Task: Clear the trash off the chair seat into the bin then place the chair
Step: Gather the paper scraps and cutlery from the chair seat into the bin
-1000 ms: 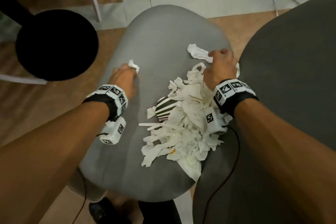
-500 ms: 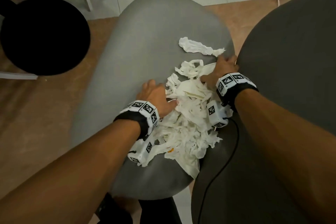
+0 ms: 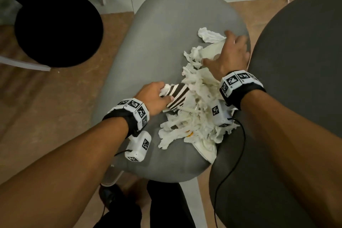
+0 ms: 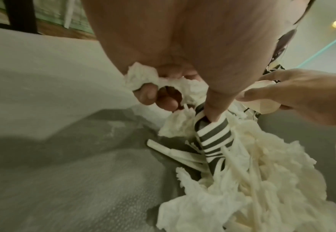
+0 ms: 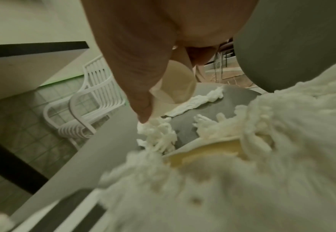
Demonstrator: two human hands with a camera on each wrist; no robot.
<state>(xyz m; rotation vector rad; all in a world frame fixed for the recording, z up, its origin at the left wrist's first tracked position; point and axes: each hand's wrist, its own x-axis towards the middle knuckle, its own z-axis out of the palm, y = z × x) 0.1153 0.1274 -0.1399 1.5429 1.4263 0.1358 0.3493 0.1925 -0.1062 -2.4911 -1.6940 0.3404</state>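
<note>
Left hand (image 3: 154, 96) now grips striped cup (image 3: 177, 98); right hand (image 3: 229, 52) reaches farther.

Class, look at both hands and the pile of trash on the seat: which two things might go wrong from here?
1. The tissue pile overhangs the seat edge; scraps may fall.
2. The left hand already grips a tissue wad while pinching the striped wrapper; either might slip.

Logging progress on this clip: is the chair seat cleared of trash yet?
No. A heap of crumpled tissue and a striped paper cup lie on the chair seat.
</note>
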